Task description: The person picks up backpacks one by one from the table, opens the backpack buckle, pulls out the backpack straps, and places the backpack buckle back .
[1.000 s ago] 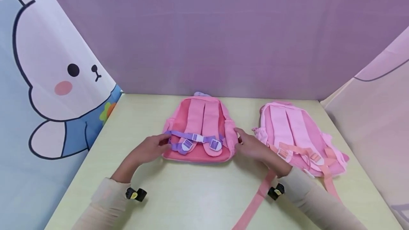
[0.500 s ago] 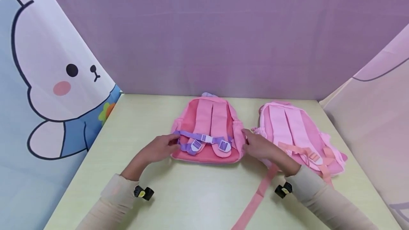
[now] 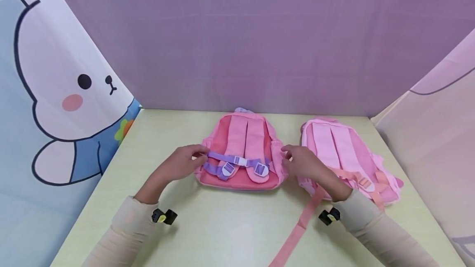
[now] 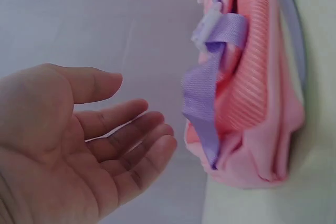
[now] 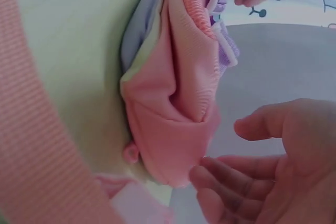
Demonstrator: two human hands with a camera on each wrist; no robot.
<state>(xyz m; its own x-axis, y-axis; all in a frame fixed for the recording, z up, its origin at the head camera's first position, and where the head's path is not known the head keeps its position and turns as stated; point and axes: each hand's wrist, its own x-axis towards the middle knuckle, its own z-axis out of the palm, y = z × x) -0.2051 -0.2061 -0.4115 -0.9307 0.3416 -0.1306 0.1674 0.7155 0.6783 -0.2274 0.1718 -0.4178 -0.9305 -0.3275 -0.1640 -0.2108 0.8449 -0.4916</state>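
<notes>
Pink purple-strapped fabric backpack (image 3: 236, 139) ungripped by loose-fingered left hand (image 3: 182, 162), right hand (image 3: 306, 162); prob since already borne by pale flat tabletop (image 3: 222, 226).

The head view is bright, and the light is soft and even. It seems to come from above, and a pale shiny patch glows on the table (image 3: 237, 226). Soft grey shadows lie under the sleeves (image 3: 126, 234) and by the bottom of the bag (image 3: 239, 143). The two wrist views are dimmer and look hazy. The wall (image 4: 131, 35) there is dull grey, and small bits are a little blurry.
</notes>
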